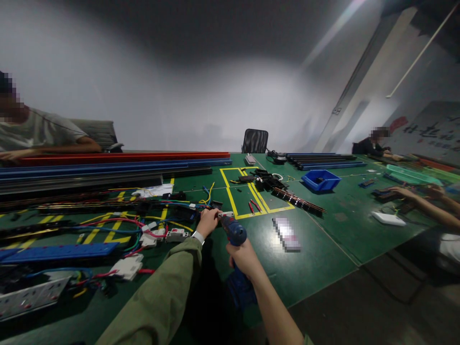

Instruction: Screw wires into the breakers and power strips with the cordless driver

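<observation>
My right hand [243,258] is wrapped round the grip of a blue cordless screwdriver [233,232], whose nose points left and away from me. My left hand [207,222], in an olive sleeve with a white wristband, is closed at the tool's silver tip [224,215], pinching something small I cannot make out. Just beyond the fingers lie black parts and coloured wires [118,223] on the green table [323,249].
White breaker modules [127,267], a blue strip [61,251] and long red, blue and black rails [118,165] fill the left. A yellow-taped square [251,191] holds red pliers and black parts. A blue bin [321,180] sits right. Other people work at the far left, far right and near right.
</observation>
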`<state>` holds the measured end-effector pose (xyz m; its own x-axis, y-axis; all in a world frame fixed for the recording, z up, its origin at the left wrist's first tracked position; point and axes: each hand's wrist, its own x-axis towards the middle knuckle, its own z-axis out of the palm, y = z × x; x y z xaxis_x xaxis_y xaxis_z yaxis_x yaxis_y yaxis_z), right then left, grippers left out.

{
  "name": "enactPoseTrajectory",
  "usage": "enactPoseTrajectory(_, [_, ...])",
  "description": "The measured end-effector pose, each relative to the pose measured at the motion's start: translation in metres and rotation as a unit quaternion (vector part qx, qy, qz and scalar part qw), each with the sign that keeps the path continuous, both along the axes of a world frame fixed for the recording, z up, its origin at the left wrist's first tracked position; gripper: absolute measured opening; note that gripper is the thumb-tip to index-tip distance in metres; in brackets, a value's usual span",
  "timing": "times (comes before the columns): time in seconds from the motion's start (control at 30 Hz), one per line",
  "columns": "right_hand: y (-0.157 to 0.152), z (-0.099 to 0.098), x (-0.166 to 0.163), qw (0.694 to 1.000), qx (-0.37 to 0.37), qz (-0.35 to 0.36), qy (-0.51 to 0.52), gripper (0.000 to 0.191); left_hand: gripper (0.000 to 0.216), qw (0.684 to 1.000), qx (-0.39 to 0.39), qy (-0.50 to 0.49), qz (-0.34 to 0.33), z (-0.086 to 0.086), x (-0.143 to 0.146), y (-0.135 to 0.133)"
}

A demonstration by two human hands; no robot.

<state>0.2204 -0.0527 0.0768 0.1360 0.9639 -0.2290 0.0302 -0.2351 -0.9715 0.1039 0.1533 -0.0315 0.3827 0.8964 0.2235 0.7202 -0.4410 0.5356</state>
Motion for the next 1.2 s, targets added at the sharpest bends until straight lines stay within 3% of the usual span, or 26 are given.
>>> enactPoseTrajectory(0.57, [0.0, -0.002, 0.0, 1.0, 0.013, 0.0, 0.008, 0.041, 0.031, 1.0, -0.003, -0.008, -0.004, 0.001, -0.001, -0.001])
enactPoseTrajectory(1.2, [0.001, -0.005, 0.0, 1.0, 0.009, 0.004, 0.005, 0.044, 0.029, 1.0, -0.006, -0.021, -0.001, -0.014, 0.0, 0.007])
